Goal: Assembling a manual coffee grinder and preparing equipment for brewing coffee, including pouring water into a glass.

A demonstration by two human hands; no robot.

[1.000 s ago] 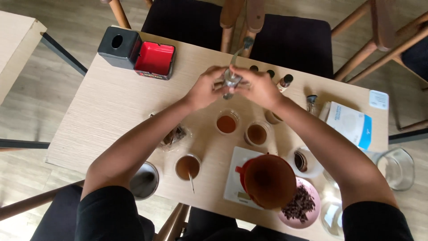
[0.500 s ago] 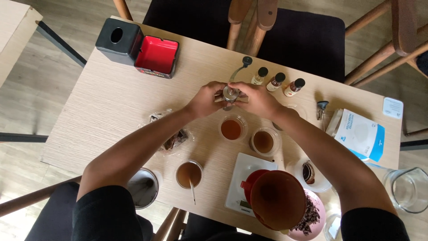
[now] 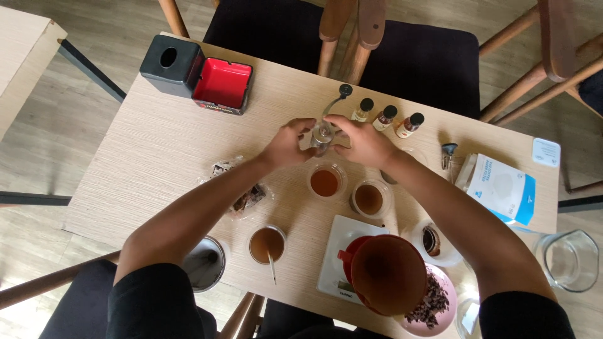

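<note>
Left hand (image 3: 286,143): fingers wrapped round the grinder (image 3: 322,135), clamped on its left side.
Right hand (image 3: 364,141): fingers curled over the grinder from the right, closed on its top and flank; the exact contact is hidden by the fingers.
Grinder: small metal hand mill, upright on the surface (image 3: 157,144), held between both grips; its crank (image 3: 336,100) rises past the fingertips to a dark knob on the far side.
Step in hand (judged): steadying or working the mill. Best done with the left grip firm on the body, base flat on the surface, and the right clear of the crank's sweep.
Far of the grips: three small bottles (image 3: 384,117) with dark caps, just beyond the right hand; keep the crank off them.
Near of the grips: two glass cups of brown liquid (image 3: 325,182), close below the wrists; elbows should stay high.
Nearer the body: a third cup (image 3: 266,244) with a stick in it, a red dripper (image 3: 386,273) on a white scale (image 3: 333,251).
Left of the left grip: crumpled clear wrappers (image 3: 242,188), a black and red box (image 3: 195,74) well away.
Right of the right grip: a white and blue packet (image 3: 502,187).
</note>
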